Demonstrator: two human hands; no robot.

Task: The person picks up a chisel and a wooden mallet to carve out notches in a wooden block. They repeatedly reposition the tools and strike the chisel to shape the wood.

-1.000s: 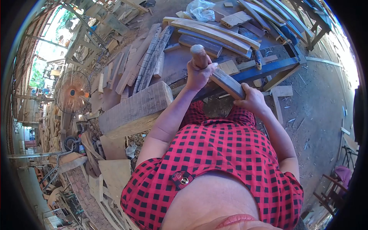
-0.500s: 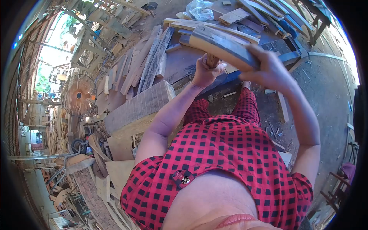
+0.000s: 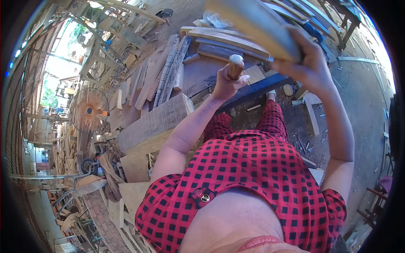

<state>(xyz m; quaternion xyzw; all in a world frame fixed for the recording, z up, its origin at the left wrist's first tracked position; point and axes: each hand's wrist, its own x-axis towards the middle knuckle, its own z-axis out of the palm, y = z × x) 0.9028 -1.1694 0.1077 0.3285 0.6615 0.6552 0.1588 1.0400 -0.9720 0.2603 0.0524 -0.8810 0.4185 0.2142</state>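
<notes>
My left hand (image 3: 226,85) is wrapped round a short wooden handle (image 3: 236,69), whose pale, rounded end points up; whatever lies below the fist is hidden. To its right, my right hand (image 3: 306,63) grips the near end of a long curved wooden board (image 3: 261,29), raised and blurred by motion, its far end cut off by the top edge of the view. The board and the handle are apart. Beneath them is a dark beam (image 3: 257,90) with a pale wood piece (image 3: 254,74) beside it.
Curved boards (image 3: 228,38) are stacked ahead, near a clear plastic bag (image 3: 216,20). A thick timber block (image 3: 154,120) lies at my left, with long planks (image 3: 158,76) beyond it. A round fan (image 3: 89,110) stands further left. Wood scraps litter the ground by my feet.
The curved board has risen up and away from the handle with my right hand, uncovering the handle's top end. My left hand has stayed nearly in place.
</notes>
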